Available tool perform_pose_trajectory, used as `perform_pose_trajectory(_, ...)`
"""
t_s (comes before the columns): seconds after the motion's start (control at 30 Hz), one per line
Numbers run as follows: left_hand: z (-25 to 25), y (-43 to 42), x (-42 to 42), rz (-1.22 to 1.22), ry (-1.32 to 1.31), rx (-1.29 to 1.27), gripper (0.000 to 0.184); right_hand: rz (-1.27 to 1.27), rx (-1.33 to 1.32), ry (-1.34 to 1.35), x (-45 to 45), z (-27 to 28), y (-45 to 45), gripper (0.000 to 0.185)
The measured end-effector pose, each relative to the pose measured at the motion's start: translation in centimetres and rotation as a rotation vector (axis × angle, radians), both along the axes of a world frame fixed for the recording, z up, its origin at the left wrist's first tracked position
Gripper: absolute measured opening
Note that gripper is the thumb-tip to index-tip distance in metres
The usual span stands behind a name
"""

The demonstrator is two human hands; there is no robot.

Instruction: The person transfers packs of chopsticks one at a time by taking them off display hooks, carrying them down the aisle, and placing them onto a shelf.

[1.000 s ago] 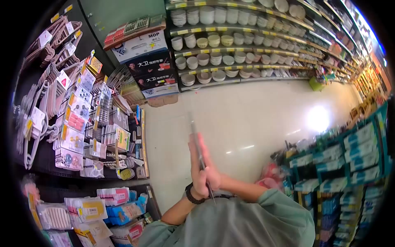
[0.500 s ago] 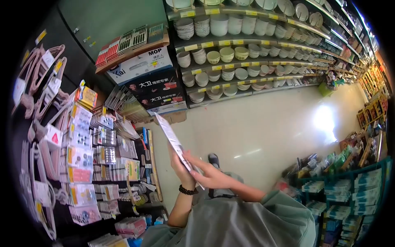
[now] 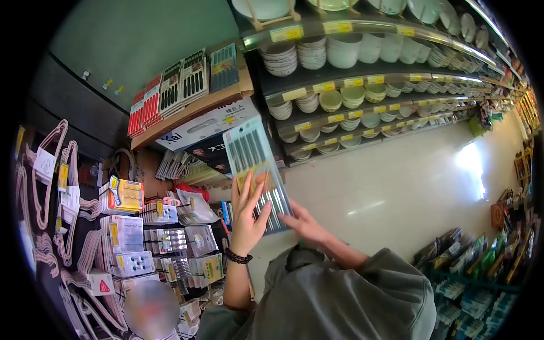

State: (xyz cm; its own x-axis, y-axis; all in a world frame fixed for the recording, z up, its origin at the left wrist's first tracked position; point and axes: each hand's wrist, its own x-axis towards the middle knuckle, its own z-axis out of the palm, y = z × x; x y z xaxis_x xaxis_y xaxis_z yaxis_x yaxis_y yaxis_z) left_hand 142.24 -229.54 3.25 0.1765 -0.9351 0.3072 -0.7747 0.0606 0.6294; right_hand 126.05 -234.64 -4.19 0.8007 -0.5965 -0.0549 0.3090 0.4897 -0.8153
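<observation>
A long flat pack of what look like chopsticks (image 3: 249,148), with dark upper ends and silvery lower ends behind clear plastic, is tilted in front of me. My right hand (image 3: 309,225) grips its lower right edge, thumb on the front face. Across the pack's lower front lies my left hand (image 3: 249,212), fingers stretched out and spread, a dark beaded bracelet (image 3: 238,256) on the wrist. Behind the pack, an open carton (image 3: 195,102) holds similar red, black and blue-grey packs.
Mop boxes (image 3: 211,122) are stacked under the carton. Shelves of bowls (image 3: 352,97) run along the back and right. Hangers (image 3: 69,195) and hanging small goods (image 3: 126,232) line the left. Bagged goods (image 3: 481,255) stand at lower right on the pale floor (image 3: 362,187).
The pack has turned from nearly edge-on to showing its broad front. My left fingers now spread over that face, while the right hand stays at the lower edge. My view has shifted closer to the shelves.
</observation>
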Motion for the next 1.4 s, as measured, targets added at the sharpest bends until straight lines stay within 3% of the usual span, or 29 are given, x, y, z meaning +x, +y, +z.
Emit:
perform_pose_trajectory(0.2, 0.3, -5.6, 3.7, 0.048, -0.173, -0.039, 0.042, -0.153, 0.162, -0.091, 8.4, 3.6, -10.8, 0.042)
perform_pose_trajectory(0.43, -0.1, -15.4, 12.6, 0.013, -0.285, -0.154, 0.039, -0.244, 0.136, -0.047, 17.6, 4.6, -21.0, 0.035)
perform_pose_trajectory(0.6, -0.5, -23.8, 18.7, 0.024, -0.331, -0.288, 0.037, -0.336, -0.149, 0.105, 23.4, 6.1, -29.6, 0.035)
perform_pose_trajectory(0.7, -0.8, -28.1, 22.4, 0.022, -0.324, -0.31, 0.036, -0.577, -0.422, 0.272, 27.4, 7.1, -33.1, 0.033)
perform_pose_trajectory(0.73, -1.4, -29.2, 23.5, 0.004, -0.299, -0.329, 0.039, -0.518, -0.176, 0.2, 28.2, 9.0, -33.1, 0.036)
perform_pose_trajectory(0.83, -2.4, -31.3, 25.7, -0.021, -0.284, -0.292, 0.041, -0.436, -0.563, 0.605, 29.3, 7.8, -36.6, 0.042)
perform_pose_trajectory(0.87, -2.7, -31.6, 26.2, -0.042, -0.352, -0.268, 0.039, -0.596, -0.92, 0.567, 29.6, 4.8, -38.0, 0.044)
perform_pose_trajectory(0.97, -2.5, -32.0, 27.3, -0.078, -0.373, -0.225, 0.037, -0.447, -1.183, 1.196, 30.3, 6.2, -37.7, 0.045)
perform_pose_trajectory(1.0, -2.4, -32.0, 27.6, -0.091, -0.374, -0.225, 0.035, -0.429, -1.233, 1.264, 30.5, 6.4, -37.4, 0.046)
perform_pose_trajectory(1.1, -1.8, -32.2, 28.1, -0.111, -0.463, -0.173, 0.034, -0.407, -1.282, 1.357, 31.3, 8.0, -36.4, 0.046)
perform_pose_trajectory(1.4, -0.4, -33.7, 29.5, -0.207, -0.554, -0.111, 0.032, -0.627, -1.241, 1.14, 31.3, 6.7, -34.5, 0.04)
